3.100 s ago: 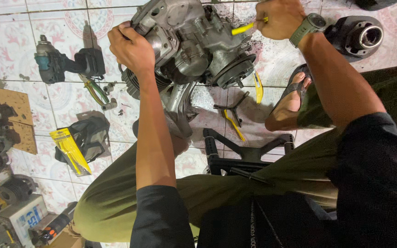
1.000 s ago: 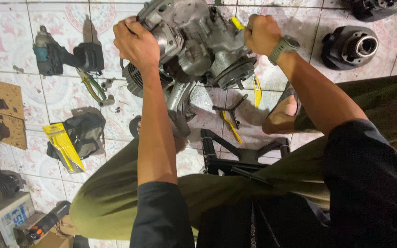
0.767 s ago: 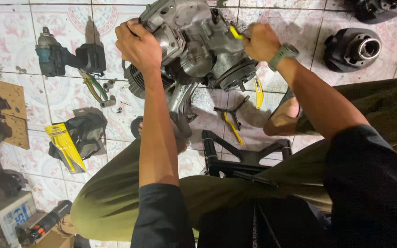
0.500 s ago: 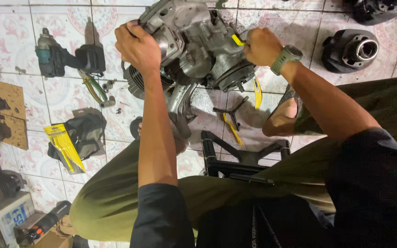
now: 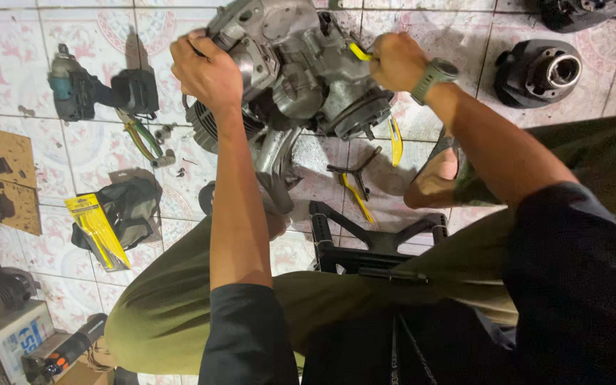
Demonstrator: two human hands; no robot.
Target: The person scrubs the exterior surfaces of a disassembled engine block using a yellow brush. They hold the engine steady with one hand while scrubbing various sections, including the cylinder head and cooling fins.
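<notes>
Left hand [image 5: 207, 70] clenched, arm extended straight forward. Right hand [image 5: 393, 60] fisted, forearm angled inward, elbow bent.

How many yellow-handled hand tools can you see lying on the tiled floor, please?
2: a yellow-handled tool below the engine, and yellow-handled pliers nearer the person's knee. Others may be hidden beneath the engine.

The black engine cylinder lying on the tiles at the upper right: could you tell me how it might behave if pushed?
The black cylinder looks like finned cast metal, so probably heavy and rigid. It lies on its side, bore facing sideways, so a push could rock or roll it on the tile floor.
</notes>
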